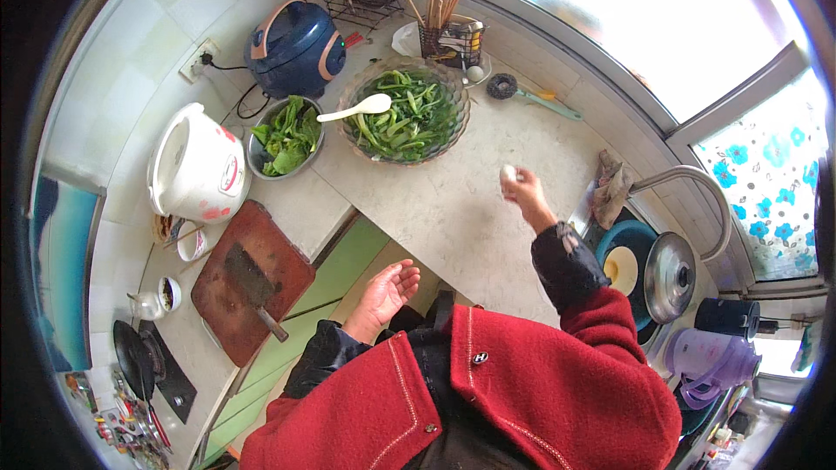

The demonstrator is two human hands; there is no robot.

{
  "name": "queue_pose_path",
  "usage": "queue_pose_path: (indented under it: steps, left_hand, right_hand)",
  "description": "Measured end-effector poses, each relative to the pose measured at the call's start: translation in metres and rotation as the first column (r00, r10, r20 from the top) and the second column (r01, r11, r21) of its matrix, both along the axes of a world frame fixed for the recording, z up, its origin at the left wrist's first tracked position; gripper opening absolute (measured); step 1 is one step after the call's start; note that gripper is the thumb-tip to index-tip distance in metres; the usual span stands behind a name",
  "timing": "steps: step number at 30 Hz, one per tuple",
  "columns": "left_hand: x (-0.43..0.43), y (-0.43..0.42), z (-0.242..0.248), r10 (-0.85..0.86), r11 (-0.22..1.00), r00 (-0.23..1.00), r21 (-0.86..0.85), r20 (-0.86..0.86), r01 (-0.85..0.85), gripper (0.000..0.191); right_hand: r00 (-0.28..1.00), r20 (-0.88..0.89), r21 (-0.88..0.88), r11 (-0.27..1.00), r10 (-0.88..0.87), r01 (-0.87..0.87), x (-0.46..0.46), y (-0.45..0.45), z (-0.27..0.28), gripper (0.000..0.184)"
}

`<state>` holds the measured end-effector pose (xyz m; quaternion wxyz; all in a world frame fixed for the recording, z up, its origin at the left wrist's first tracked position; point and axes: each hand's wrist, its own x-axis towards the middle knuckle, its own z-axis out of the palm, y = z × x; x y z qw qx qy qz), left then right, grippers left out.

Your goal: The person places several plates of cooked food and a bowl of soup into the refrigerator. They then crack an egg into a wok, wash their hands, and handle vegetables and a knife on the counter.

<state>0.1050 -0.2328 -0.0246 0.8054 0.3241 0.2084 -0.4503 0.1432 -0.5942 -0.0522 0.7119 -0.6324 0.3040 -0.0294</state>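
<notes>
My right hand is raised over the grey countertop, its fingers closed around a small white rounded object. Blur keeps me from telling exactly what that object is. Close to my body, at the counter's front edge, my left hand is held palm up with its fingers apart and nothing in it. Beyond both hands stands a large scalloped glass bowl of leafy greens in water. A white spoon lies across its left side. Beside it, a metal bowl holds more leaves.
A cleaver rests on the reddish cutting board at left, near a white lidded pot. Farther back are a blue rice cooker, a chopstick basket and a scrubbing brush. At right, a pot lid leans by a teal basin.
</notes>
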Motion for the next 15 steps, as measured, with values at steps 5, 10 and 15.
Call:
queue_pose_path:
  steps: [5,10,15]
  left_hand:
    - [0.027,0.002,-0.014,-0.016,1.000,0.997,0.019,-0.077,0.017,0.024]
    - [0.067,0.008,-0.019,-0.014,1.000,0.996,0.014,-0.084,0.016,0.024]
    - [0.103,0.034,-0.017,0.012,0.998,0.997,0.070,-0.071,-0.007,0.024]
  right_hand:
    - [0.989,0.150,-0.113,0.993,-0.009,0.026,0.098,-0.020,0.050,0.046]
    - [0.979,0.205,-0.193,0.980,0.000,0.040,0.191,-0.036,0.044,0.054]
    - [0.985,0.101,-0.632,0.773,0.139,-0.044,0.253,-0.051,0.020,0.053]
